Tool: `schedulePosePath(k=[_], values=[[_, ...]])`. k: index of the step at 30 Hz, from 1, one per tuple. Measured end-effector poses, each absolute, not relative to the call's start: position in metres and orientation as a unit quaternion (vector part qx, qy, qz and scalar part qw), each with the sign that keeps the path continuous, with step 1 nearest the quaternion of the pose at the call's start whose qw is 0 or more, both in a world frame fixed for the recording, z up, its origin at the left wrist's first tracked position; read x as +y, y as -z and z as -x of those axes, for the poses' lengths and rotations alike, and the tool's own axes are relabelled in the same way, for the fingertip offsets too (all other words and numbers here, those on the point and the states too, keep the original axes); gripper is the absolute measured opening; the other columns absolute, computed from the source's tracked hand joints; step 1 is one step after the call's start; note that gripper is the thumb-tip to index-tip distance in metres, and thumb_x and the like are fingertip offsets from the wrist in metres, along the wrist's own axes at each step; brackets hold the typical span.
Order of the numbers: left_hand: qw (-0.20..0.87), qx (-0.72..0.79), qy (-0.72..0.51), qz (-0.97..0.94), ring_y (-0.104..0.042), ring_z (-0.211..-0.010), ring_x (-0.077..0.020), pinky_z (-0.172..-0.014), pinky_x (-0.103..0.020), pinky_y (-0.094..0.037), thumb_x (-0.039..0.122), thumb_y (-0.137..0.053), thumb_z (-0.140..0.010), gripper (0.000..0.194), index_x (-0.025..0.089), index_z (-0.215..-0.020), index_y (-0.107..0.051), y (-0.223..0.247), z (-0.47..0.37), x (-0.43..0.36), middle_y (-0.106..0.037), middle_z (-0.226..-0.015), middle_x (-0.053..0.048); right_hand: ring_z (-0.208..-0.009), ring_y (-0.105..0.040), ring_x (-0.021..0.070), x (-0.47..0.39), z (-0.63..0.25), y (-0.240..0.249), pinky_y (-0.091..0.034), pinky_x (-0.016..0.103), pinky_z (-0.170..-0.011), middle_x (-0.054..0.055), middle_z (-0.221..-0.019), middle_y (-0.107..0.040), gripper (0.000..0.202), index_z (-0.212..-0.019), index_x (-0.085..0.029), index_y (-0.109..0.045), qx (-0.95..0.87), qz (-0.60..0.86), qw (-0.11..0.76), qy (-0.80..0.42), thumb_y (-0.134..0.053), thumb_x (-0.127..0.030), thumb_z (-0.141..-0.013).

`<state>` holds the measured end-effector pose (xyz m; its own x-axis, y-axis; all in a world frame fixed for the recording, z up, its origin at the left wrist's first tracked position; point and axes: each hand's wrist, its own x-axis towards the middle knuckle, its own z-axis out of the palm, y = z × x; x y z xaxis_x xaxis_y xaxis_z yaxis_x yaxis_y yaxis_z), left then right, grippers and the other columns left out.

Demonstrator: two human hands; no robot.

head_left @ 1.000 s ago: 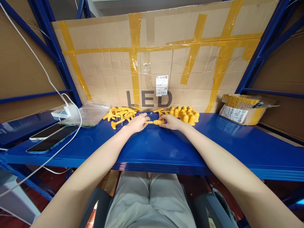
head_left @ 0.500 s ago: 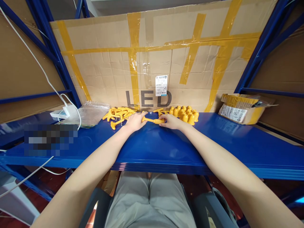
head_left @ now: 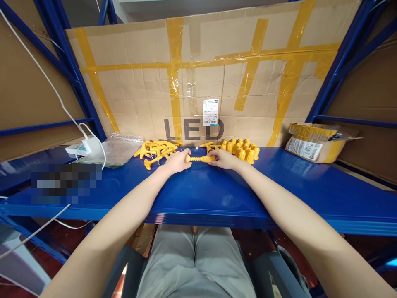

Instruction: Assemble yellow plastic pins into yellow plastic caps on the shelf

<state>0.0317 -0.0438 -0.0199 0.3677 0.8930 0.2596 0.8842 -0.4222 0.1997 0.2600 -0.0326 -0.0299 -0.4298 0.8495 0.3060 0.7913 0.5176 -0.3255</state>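
Observation:
Between my hands a yellow rod-like tool (head_left: 198, 159) lies level, just over the blue shelf. My left hand (head_left: 179, 161) is closed round its left end, while my right hand (head_left: 223, 159) pinches the thicker right end. Beside my left hand is a heap of yellow T-shaped pieces (head_left: 158, 148), some with metal spirals. Several yellow cylindrical pieces (head_left: 240, 148) stand upright behind and to the right of my right hand. A few yellow T-shaped pieces (head_left: 209, 145) lie behind the held tool. Fingers partly hide both tool ends.
The blue shelf (head_left: 211, 190) is backed by a taped cardboard sheet (head_left: 139, 99). An open carton (head_left: 314, 142) sits at the right. Plastic bags (head_left: 119, 147), a white adapter (head_left: 91, 145) with cables and a blurred dark object (head_left: 66, 182) are at the left.
My left hand's fingers have shifted slightly around the tool's left end, and more of that end shows. My right hand has barely moved.

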Motion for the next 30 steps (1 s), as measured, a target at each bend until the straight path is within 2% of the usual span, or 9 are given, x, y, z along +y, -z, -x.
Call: schedulePosePath(k=[7,10,15,17,20,23,25,27,30], values=[[0.039,0.534,-0.179,-0.825,-0.066,-0.068,-0.0206,-0.067,-0.029,-0.045,0.023,-0.059,-0.076,0.033,0.026,-0.108,-0.052,0.020,-0.031,-0.042,-0.069,-0.065,0.004,-0.089,-0.065,0.0190,-0.034,-0.258,0.030,-0.050,0.031,-0.083,0.008,-0.105,-0.071,0.035,-0.114,-0.014,-0.068,-0.828,0.495,0.239,-0.108,-0.068,-0.021,-0.080],[0.048,0.530,-0.183,-0.827,-0.065,-0.065,-0.0197,-0.065,-0.028,-0.045,0.021,-0.058,-0.074,0.032,0.026,-0.105,-0.053,0.021,-0.030,-0.041,-0.067,-0.062,0.005,-0.091,-0.065,0.0187,-0.031,-0.260,0.032,-0.051,0.032,-0.085,0.010,-0.112,-0.068,0.042,-0.118,-0.014,-0.064,-0.813,0.502,0.258,-0.141,-0.071,-0.021,-0.077],[0.045,0.522,-0.203,-0.827,-0.064,-0.068,-0.0195,-0.068,-0.028,-0.047,0.019,-0.059,-0.071,0.030,0.025,-0.100,-0.055,0.022,-0.029,-0.039,-0.065,-0.063,0.004,-0.082,-0.064,0.0131,-0.029,-0.267,0.033,-0.055,0.029,-0.078,0.011,-0.121,-0.062,0.048,-0.115,-0.016,-0.060,-0.776,0.502,0.297,-0.243,-0.074,-0.013,-0.069],[0.032,0.526,-0.209,-0.824,-0.064,-0.070,-0.0197,-0.069,-0.029,-0.048,0.019,-0.060,-0.070,0.028,0.024,-0.097,-0.057,0.022,-0.029,-0.039,-0.066,-0.067,0.003,-0.083,-0.064,0.0124,-0.029,-0.270,0.032,-0.055,0.027,-0.080,0.007,-0.115,-0.065,0.043,-0.108,-0.017,-0.061,-0.758,0.491,0.319,-0.288,-0.075,-0.011,-0.068],[0.022,0.526,-0.211,-0.824,-0.064,-0.070,-0.0196,-0.069,-0.029,-0.047,0.020,-0.060,-0.069,0.025,0.024,-0.093,-0.058,0.021,-0.028,-0.038,-0.066,-0.069,0.002,-0.082,-0.066,0.0130,-0.033,-0.274,0.028,-0.054,0.027,-0.082,0.004,-0.094,-0.070,0.032,-0.097,-0.016,-0.064,-0.734,0.473,0.324,-0.363,-0.078,-0.014,-0.069],[0.027,0.516,-0.218,-0.828,-0.063,-0.070,-0.0189,-0.068,-0.028,-0.047,0.020,-0.059,-0.069,0.023,0.024,-0.091,-0.057,0.022,-0.027,-0.037,-0.065,-0.068,0.003,-0.061,-0.062,0.0095,-0.038,-0.275,0.024,-0.056,0.024,-0.069,0.003,-0.078,-0.070,0.020,-0.086,-0.014,-0.066,-0.709,0.460,0.303,-0.440,-0.077,-0.026,-0.076],[0.027,0.512,-0.222,-0.830,-0.063,-0.070,-0.0189,-0.069,-0.028,-0.047,0.020,-0.059,-0.069,0.023,0.024,-0.092,-0.057,0.023,-0.026,-0.036,-0.064,-0.067,0.004,-0.044,-0.049,0.0052,-0.041,-0.274,0.022,-0.053,0.021,-0.053,0.004,-0.071,-0.070,0.024,-0.078,-0.013,-0.066,-0.694,0.457,0.295,-0.472,-0.075,-0.035,-0.080],[0.027,0.510,-0.224,-0.830,-0.063,-0.069,-0.0190,-0.069,-0.028,-0.047,0.021,-0.058,-0.069,0.024,0.024,-0.092,-0.057,0.024,-0.024,-0.034,-0.064,-0.066,0.004,-0.037,-0.037,0.0039,-0.043,-0.272,0.022,-0.047,0.020,-0.041,0.005,-0.065,-0.069,0.032,-0.073,-0.013,-0.064,-0.681,0.457,0.288,-0.495,-0.070,-0.042,-0.084],[0.037,0.504,-0.224,-0.833,-0.062,-0.067,-0.0186,-0.068,-0.029,-0.047,0.021,-0.058,-0.068,0.024,0.024,-0.093,-0.056,0.025,-0.023,-0.033,-0.063,-0.064,0.005,-0.033,-0.034,0.0053,-0.043,-0.266,0.023,-0.040,0.019,-0.032,0.007,-0.058,-0.068,0.042,-0.072,-0.013,-0.061,-0.658,0.469,0.276,-0.520,-0.054,-0.049,-0.093]])
